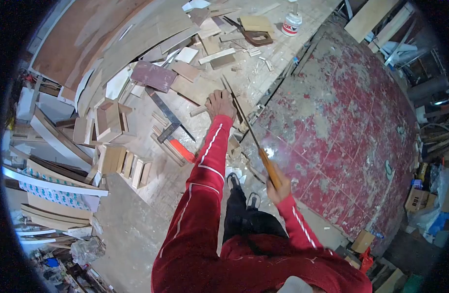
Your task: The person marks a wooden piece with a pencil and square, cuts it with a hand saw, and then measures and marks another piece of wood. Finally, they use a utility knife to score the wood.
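Observation:
My right hand point(279, 184) is wrapped round the wooden handle of a hand saw point(270, 167), whose long thin blade points up and left to the table edge. My left hand point(220, 104) presses down on a wooden piece point(200, 111) near that edge, beside the blade's far part; its fingers are bent round the wood. Left of my left arm lie a metal square point(164, 110), a clamp-like tool with a red-orange handle point(181, 149) and several thin wood strips point(161, 128).
Wood offcuts point(219, 59), another saw point(258, 38) and a white jar point(292, 23) lie farther up the worktable. Small wooden boxes point(109, 121) stand at the left. Red tiled floor point(341, 127) is at the right, with boards and cartons beyond.

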{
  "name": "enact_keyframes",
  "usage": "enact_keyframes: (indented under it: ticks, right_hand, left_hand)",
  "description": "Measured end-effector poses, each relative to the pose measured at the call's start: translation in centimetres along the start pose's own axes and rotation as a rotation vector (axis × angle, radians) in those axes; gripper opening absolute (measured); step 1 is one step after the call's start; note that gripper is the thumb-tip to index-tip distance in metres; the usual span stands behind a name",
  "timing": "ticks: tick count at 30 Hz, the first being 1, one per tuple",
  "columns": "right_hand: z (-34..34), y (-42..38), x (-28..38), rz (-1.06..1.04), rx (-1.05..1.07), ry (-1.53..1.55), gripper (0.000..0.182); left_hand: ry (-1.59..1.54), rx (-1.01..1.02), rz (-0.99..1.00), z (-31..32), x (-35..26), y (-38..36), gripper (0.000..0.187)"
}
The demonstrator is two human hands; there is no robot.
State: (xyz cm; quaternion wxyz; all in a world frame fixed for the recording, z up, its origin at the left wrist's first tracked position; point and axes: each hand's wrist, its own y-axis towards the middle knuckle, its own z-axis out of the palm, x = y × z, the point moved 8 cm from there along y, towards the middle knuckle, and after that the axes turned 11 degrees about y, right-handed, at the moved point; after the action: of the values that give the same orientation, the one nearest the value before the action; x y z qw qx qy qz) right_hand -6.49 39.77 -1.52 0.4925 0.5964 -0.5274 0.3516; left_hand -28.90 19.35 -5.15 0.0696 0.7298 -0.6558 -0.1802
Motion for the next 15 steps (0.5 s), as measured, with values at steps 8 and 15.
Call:
enact_keyframes:
  ticks: [8,15]
  right_hand:
    - [1.7,2.6,-1.4,0.157,0.058,-0.068,0.055]
    - [2.0,2.9,-1.7,0.215,0.068,-0.028,0.056]
  left_hand:
    - [0.013,0.034,0.011,-0.2,-0.3,0.6,0.032]
    - [-0.008,-0.013,0.035,-0.3,-0.4,0.7,0.033]
